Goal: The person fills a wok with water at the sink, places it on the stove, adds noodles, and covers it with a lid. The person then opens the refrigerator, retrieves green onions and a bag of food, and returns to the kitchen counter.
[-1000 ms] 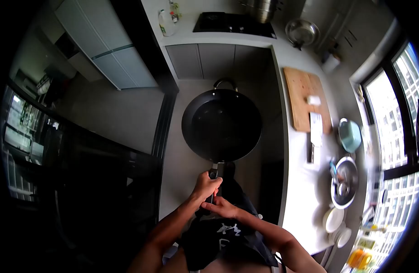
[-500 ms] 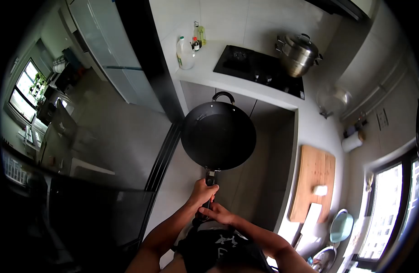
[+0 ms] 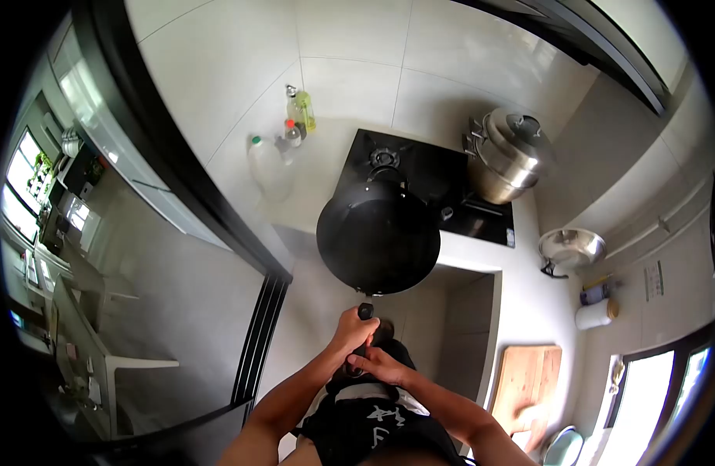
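Note:
A large black wok (image 3: 378,242) is held out in front of the body, its far edge and loop handle overlapping the front of the black gas stove (image 3: 431,175). My left hand (image 3: 356,329) is wrapped round the wok's long handle, near the pan. Just behind it, closer to the body, my right hand (image 3: 378,363) is closed on the end of the same handle. The wok looks empty inside. A steel steamer pot (image 3: 505,159) with a lid stands on the stove's right side.
Bottles (image 3: 294,133) and a clear jug (image 3: 269,167) stand left of the stove. On the right counter are a steel bowl (image 3: 572,248), a white jar (image 3: 596,314) and a wooden cutting board (image 3: 526,384). A dark door frame (image 3: 194,175) rises at left.
The view has moved forward to the stove and tilted up. The wok, earlier over the floor, now reaches over the stove's front. Both hands keep their hold on the handle.

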Demonstrator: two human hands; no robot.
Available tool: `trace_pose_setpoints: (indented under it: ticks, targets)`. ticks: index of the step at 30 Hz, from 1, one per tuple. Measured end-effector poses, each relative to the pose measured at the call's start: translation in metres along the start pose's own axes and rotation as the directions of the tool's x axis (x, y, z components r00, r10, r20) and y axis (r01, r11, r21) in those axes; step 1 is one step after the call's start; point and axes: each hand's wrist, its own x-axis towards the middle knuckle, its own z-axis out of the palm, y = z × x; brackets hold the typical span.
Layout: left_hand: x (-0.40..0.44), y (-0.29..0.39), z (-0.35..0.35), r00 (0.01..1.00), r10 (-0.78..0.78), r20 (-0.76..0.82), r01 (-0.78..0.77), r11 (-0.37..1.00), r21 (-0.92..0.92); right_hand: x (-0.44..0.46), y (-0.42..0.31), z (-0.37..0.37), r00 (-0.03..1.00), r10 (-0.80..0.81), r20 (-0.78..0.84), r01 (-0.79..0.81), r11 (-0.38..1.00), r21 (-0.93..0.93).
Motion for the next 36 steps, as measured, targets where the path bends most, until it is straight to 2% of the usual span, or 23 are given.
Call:
trace_pose_setpoints:
  ticks: [2, 3, 5, 7, 9, 15, 21, 23, 25, 36]
  targets:
    - [0.038, 0.025, 0.004, 1.0, 0.006, -0.004, -0.006, 0.993, 0.121, 0.019, -0.023, -0.037, 1.0, 0.005, 0.023, -0.005, 1.0, -0.011]
    - [0.061, 0.03, 0.005, 0.999, 0.05, -0.019, -0.049, 0.998, 0.043, 0.034, -0.028, -0.059, 0.997, -0.033, 0.072, 0.03, 0.998, 0.046]
    - [0.105, 0.044, 0.008, 0.998, 0.053, -0.019, -0.052, 0.998, 0.029, 0.052, -0.053, -0.092, 1.0, 0.011, 0.015, -0.012, 0.999, 0.041]
    - [0.145, 0.053, 0.008, 0.998, 0.054, -0.037, -0.053, 0.998, 0.03, 0.077, -0.063, -0.127, 0.998, 0.042, 0.041, -0.041, 0.999, -0.027]
    - [0.188, 0.066, 0.008, 0.996, 0.062, -0.061, -0.062, 0.998, -0.006, 0.099, -0.085, -0.158, 0.995, 0.079, 0.053, -0.081, 0.996, 0.039]
    - [0.279, 0.093, -0.001, 0.996, 0.068, -0.061, -0.071, 0.997, -0.038, 0.157, -0.115, -0.224, 0.994, 0.103, 0.036, -0.105, 0.992, 0.075]
    - [0.331, 0.117, -0.018, 0.992, 0.118, -0.036, -0.119, 0.993, -0.024, 0.201, -0.135, -0.252, 0.992, 0.126, -0.028, -0.122, 0.986, 0.114]
    - [0.349, 0.116, -0.023, 0.993, 0.113, 0.024, -0.112, 0.993, -0.021, 0.209, -0.15, -0.256, 0.985, 0.164, -0.045, -0.156, 0.978, 0.137]
    - [0.361, 0.114, -0.026, 0.997, 0.081, 0.003, -0.081, 0.997, -0.014, 0.216, -0.156, -0.26, 0.983, 0.175, -0.058, -0.163, 0.972, 0.167]
    - [0.391, 0.1, -0.033, 0.998, 0.057, 0.033, -0.057, 0.998, -0.01, 0.234, -0.156, -0.269, 0.975, 0.214, -0.064, -0.196, 0.957, 0.212]
